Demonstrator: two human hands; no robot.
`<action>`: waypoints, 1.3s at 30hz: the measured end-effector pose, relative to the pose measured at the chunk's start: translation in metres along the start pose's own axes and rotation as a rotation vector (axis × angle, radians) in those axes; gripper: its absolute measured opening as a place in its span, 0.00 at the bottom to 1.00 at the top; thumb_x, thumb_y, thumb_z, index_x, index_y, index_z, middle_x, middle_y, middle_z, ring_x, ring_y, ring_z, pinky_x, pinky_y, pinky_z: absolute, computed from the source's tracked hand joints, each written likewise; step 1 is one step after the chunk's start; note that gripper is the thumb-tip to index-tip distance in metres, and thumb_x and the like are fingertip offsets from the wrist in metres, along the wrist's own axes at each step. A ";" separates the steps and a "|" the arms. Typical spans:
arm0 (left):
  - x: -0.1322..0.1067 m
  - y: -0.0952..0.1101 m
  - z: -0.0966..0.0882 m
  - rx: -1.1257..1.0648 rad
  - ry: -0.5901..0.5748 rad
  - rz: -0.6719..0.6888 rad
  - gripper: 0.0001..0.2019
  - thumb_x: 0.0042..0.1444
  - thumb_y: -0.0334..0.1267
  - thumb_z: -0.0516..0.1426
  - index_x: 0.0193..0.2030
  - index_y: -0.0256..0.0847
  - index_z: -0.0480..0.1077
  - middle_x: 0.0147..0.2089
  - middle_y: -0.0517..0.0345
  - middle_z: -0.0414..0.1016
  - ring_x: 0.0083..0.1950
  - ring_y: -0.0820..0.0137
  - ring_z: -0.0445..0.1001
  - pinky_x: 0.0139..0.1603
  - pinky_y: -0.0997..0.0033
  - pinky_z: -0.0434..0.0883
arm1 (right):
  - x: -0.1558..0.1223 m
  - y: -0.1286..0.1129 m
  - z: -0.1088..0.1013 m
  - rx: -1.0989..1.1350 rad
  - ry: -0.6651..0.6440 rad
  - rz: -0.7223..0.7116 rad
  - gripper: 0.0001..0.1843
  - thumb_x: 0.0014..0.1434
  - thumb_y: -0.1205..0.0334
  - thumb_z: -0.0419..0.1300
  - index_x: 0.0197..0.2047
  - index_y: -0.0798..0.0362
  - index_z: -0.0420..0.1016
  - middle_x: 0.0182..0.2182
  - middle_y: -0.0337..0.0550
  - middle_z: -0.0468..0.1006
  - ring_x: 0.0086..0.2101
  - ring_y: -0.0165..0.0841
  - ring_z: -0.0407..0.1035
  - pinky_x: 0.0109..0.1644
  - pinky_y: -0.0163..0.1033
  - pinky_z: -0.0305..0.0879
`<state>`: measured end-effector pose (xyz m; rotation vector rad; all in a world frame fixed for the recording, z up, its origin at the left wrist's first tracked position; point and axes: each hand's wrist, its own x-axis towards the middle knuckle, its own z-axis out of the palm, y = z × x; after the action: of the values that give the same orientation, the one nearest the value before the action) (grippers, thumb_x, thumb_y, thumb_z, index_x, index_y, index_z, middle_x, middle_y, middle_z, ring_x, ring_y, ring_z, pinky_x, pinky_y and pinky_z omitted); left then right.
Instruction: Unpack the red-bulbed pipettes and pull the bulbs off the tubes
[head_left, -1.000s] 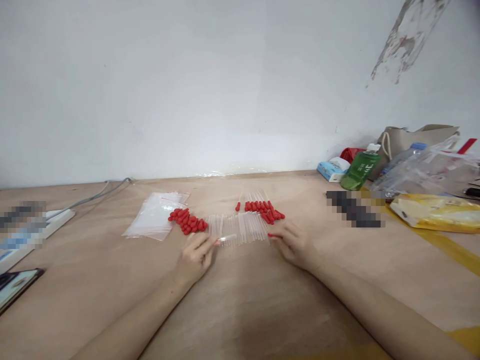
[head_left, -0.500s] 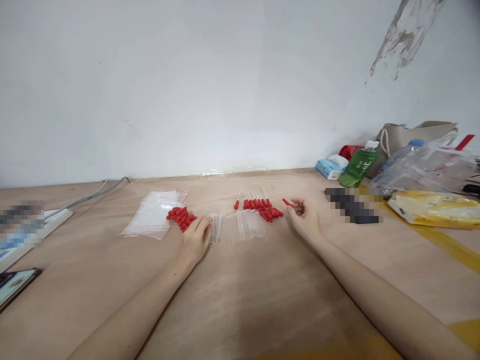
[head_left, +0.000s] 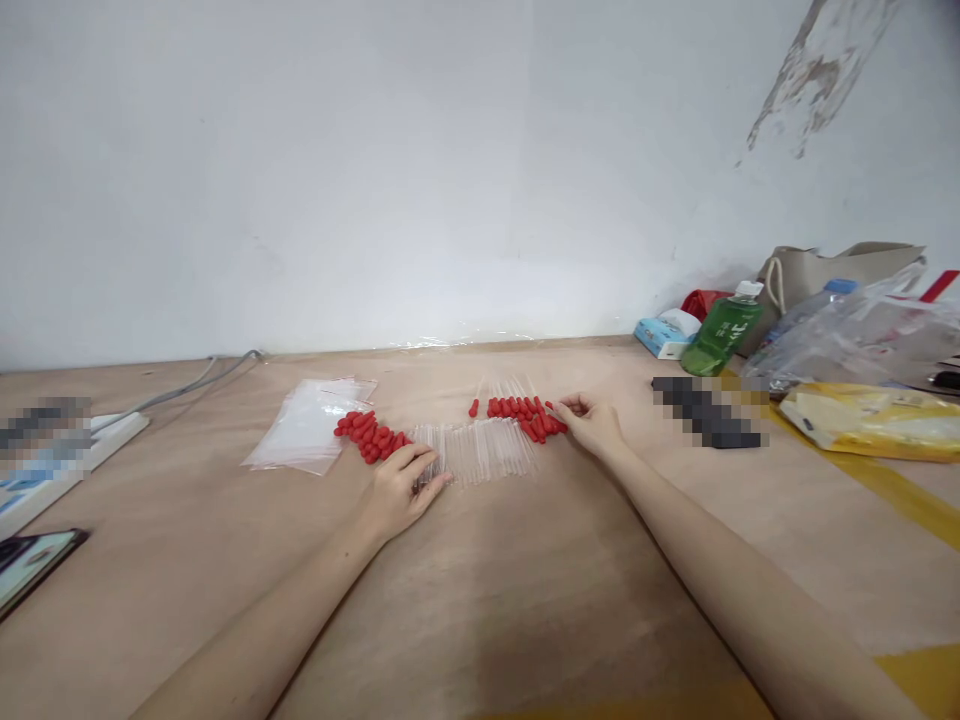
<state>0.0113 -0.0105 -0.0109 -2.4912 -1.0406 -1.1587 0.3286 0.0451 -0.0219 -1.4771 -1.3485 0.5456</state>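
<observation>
Beside the left end of a row of clear thin tubes [head_left: 487, 450], my left hand [head_left: 401, 487] lies low with thumb and fingers apart, its fingertips over the outer tubes. Red rubber bulbs [head_left: 369, 436] are heaped just beyond it. My right hand [head_left: 592, 425] pinches a red rubber bulb [head_left: 550, 405] at the right end of a second group; whether a tube is fixed to that bulb cannot be made out. In this group, droppers [head_left: 514, 406] lie side by side, red bulbs toward me and clear stems pointing away. Several more red bulbs [head_left: 541, 428] overlap in front.
Clear plastic bags [head_left: 300, 425] lie left of the bulbs. Farther left are a power strip [head_left: 112, 440] with a grey cable and a phone [head_left: 37, 570]. At right stand a green bottle [head_left: 721, 330], a tissue pack [head_left: 664, 338], a dark blurred object [head_left: 709, 412] and a yellow packet [head_left: 874, 420].
My right hand has moved left with the red bulb, up to the dropper row. My left hand has shifted slightly right and its thumb has spread over the tubes, uncovering more red bulbs.
</observation>
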 end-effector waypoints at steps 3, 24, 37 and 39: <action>-0.001 0.001 -0.001 -0.004 0.002 -0.005 0.11 0.52 0.40 0.56 0.41 0.39 0.69 0.41 0.52 0.71 0.41 0.68 0.71 0.44 0.67 0.71 | -0.004 -0.001 -0.004 -0.090 -0.016 -0.024 0.15 0.45 0.51 0.59 0.31 0.54 0.75 0.26 0.43 0.77 0.27 0.31 0.70 0.32 0.34 0.65; 0.003 0.006 -0.018 0.109 -0.003 -0.105 0.06 0.52 0.33 0.53 0.37 0.40 0.68 0.37 0.55 0.71 0.41 0.66 0.67 0.42 0.64 0.63 | 0.004 -0.078 0.043 -0.519 -0.115 -0.243 0.10 0.48 0.56 0.55 0.26 0.48 0.75 0.27 0.39 0.75 0.34 0.34 0.66 0.43 0.43 0.52; 0.003 0.007 -0.024 0.096 -0.038 -0.157 0.06 0.46 0.26 0.50 0.30 0.40 0.61 0.33 0.55 0.70 0.37 0.65 0.66 0.39 0.64 0.63 | 0.012 -0.125 0.119 -0.919 -0.282 -0.052 0.08 0.47 0.62 0.58 0.29 0.57 0.74 0.29 0.53 0.75 0.39 0.45 0.65 0.45 0.52 0.44; 0.003 0.006 -0.023 0.085 -0.026 -0.151 0.06 0.46 0.26 0.50 0.30 0.40 0.61 0.34 0.56 0.70 0.38 0.65 0.66 0.41 0.63 0.63 | 0.010 -0.130 0.115 -0.912 -0.271 -0.048 0.08 0.47 0.62 0.57 0.30 0.57 0.73 0.30 0.53 0.74 0.38 0.44 0.65 0.44 0.51 0.45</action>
<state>0.0030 -0.0242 0.0074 -2.4039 -1.2772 -1.0993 0.1746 0.0779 0.0516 -2.1267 -1.9844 0.0701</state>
